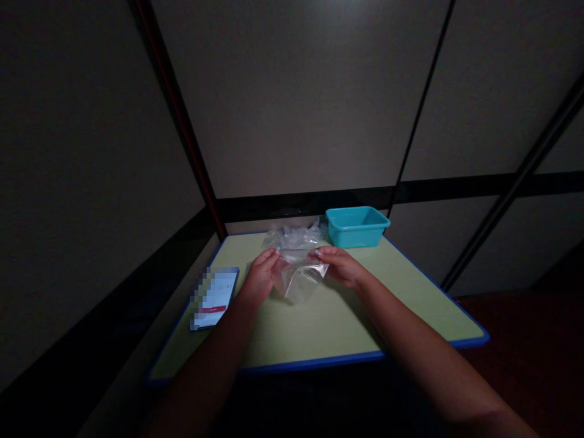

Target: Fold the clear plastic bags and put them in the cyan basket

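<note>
A clear plastic bag (301,278) is stretched between my two hands above the middle of the table. My left hand (261,274) pinches its upper left corner between thumb and fingers. At the upper right, my right hand (338,265) grips the other corner the same way. The bag's lower part hangs down, creased and shiny. Just behind it lies a pile of crumpled clear plastic bags (296,235) at the table's back edge.
A turquoise plastic basin (358,234) stands at the back right. On the left lies a tablet or phone (218,298) with a lit screen, partly pixelated. The pale green table (319,340) has a blue edge and meets panelled walls behind and left.
</note>
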Demonstrator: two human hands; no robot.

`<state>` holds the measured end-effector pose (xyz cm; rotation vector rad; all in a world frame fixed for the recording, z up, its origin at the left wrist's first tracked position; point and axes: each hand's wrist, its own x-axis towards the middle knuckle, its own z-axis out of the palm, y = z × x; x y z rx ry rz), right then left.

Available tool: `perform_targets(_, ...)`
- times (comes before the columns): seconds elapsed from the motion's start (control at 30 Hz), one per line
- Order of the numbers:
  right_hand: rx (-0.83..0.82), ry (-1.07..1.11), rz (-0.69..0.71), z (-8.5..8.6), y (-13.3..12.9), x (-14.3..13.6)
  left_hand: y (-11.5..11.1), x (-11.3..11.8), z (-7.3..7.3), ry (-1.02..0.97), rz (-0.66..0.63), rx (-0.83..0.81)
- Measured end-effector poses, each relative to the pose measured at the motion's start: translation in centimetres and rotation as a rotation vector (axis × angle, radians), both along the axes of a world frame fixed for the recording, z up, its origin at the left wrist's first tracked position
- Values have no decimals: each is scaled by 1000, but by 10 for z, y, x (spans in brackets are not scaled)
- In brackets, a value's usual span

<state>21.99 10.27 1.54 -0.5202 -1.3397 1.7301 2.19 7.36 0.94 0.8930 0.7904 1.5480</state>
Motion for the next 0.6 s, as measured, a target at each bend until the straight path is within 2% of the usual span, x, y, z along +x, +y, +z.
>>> perform_targets(0.13,-18,110,-19,2,2,4,1,-2,-3,38,49,3)
perform_targets(0.27,-67,189,-55,2,4,6,-3,-2,-1,34,10,-70)
perform_targets(0.5,-60,122,-38,6,1,11,-7,1,4,49,10,-201)
perform_targets(0.6,-85,133,-127,7,2,11,-8,-2,5,80,-47,-215)
